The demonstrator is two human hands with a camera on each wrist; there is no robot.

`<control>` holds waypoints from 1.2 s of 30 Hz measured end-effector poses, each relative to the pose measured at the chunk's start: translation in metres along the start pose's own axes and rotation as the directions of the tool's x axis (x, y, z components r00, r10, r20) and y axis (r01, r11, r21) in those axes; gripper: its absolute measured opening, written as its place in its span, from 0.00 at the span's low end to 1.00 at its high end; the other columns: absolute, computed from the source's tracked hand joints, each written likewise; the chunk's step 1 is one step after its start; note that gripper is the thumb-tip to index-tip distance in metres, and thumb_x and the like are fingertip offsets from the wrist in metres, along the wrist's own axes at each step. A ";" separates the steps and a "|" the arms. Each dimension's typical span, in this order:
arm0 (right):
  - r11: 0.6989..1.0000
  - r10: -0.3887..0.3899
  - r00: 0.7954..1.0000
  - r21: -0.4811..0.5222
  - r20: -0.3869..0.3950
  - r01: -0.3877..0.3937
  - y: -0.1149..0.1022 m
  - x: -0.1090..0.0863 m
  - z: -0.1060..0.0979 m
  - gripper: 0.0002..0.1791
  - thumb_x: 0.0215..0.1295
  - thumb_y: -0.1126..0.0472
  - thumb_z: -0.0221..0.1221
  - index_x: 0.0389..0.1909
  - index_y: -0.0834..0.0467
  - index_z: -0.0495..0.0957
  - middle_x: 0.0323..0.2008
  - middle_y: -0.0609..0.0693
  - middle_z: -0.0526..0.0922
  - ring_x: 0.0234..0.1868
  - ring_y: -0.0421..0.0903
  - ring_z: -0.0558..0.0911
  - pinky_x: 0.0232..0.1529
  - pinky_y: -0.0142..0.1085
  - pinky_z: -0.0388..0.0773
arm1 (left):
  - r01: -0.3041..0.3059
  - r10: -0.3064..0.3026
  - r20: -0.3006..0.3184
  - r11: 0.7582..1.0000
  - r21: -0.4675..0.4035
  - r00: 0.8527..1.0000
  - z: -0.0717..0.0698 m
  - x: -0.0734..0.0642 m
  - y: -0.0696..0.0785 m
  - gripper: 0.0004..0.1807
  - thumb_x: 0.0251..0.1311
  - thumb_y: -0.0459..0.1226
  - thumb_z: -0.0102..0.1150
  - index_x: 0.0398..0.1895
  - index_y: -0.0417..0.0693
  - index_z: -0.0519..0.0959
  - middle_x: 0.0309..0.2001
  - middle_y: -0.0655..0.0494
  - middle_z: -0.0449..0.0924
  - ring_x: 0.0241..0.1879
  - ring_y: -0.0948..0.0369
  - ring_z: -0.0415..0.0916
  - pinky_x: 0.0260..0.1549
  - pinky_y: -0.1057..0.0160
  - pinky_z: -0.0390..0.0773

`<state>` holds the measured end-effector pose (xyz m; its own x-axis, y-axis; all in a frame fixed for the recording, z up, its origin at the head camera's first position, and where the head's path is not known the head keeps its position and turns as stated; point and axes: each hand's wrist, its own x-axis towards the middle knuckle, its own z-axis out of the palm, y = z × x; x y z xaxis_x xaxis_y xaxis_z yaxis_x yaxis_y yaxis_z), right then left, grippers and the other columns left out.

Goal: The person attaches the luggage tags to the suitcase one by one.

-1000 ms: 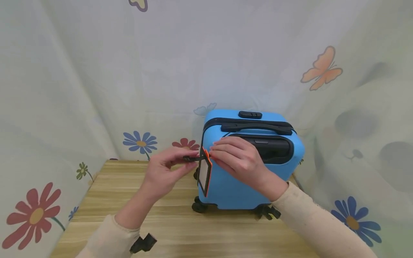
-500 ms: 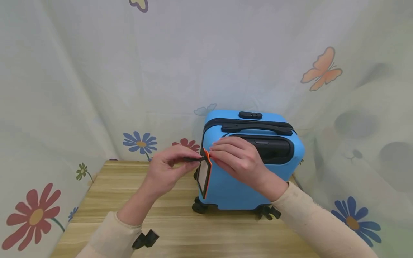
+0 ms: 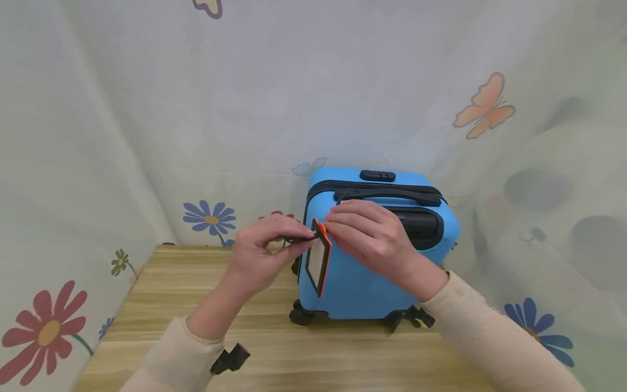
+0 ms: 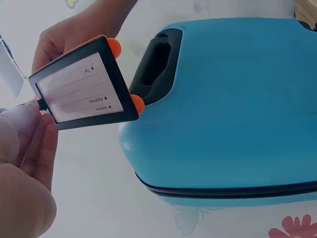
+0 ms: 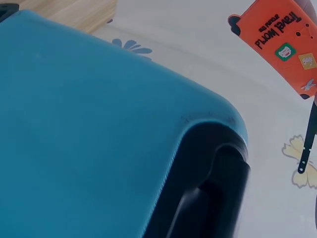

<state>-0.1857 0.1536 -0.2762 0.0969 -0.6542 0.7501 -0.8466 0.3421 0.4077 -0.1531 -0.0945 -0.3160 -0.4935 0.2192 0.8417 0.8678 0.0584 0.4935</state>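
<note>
A luggage tag (image 3: 317,267) hangs upright between my hands, in front of the left part of a blue suitcase (image 3: 357,294). My left hand (image 3: 259,253) pinches its black strap (image 3: 300,238) between thumb and fingers, close to the tag's top. From the other side, my right hand (image 3: 377,234) holds the top end of the tag with its fingertips. In the left wrist view, the tag's black-framed face shows a white card (image 4: 79,91) with printed lines. Its orange back (image 5: 277,42) appears in the right wrist view, where a loose strap end with a hole (image 5: 306,153) sticks out.
The suitcase stands on wheels (image 3: 300,314) on a wood-grain table (image 3: 196,283). A black carry handle (image 3: 392,195) runs across its top, above a black recessed panel (image 3: 421,226). A light curtain (image 3: 245,109) with flowers and butterflies hangs behind and at both sides.
Both hands and the tag have shifted slightly to the right. My left fingers have come closer to the tag along the strap, so less strap shows between them.
</note>
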 end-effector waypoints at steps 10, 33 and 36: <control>0.999 -0.044 0.998 -0.024 -0.034 0.043 0.012 -0.004 -0.014 0.10 0.74 0.61 0.68 0.48 0.64 0.89 0.45 0.57 0.92 0.47 0.54 0.91 0.55 0.50 0.86 | -0.091 0.096 -0.033 0.987 0.129 0.995 0.019 0.010 -0.005 0.17 0.51 0.23 0.80 0.44 0.45 0.91 0.42 0.53 0.91 0.42 0.59 0.85 0.36 0.69 0.79; 0.996 -0.023 1.000 -0.082 0.009 0.024 0.033 -0.027 -0.036 0.11 0.80 0.59 0.62 0.48 0.62 0.89 0.48 0.58 0.91 0.50 0.58 0.88 0.53 0.52 0.86 | -0.150 0.164 -0.071 0.974 0.172 0.984 0.066 0.021 -0.017 0.16 0.54 0.24 0.79 0.46 0.43 0.90 0.44 0.51 0.91 0.48 0.55 0.88 0.49 0.62 0.87; 0.996 -0.013 1.000 -0.086 0.017 0.015 0.035 -0.031 -0.038 0.13 0.80 0.58 0.61 0.48 0.63 0.89 0.48 0.59 0.90 0.51 0.58 0.88 0.53 0.53 0.86 | -0.136 0.149 -0.072 0.977 0.166 0.986 0.070 0.021 -0.018 0.16 0.54 0.24 0.79 0.46 0.43 0.90 0.44 0.51 0.91 0.48 0.56 0.88 0.50 0.61 0.87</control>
<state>-0.1984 0.2112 -0.2651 0.0990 -0.6704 0.7354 -0.7969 0.3892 0.4621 -0.1753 -0.0229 -0.3222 -0.3612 0.1544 0.9196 0.9244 0.1892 0.3313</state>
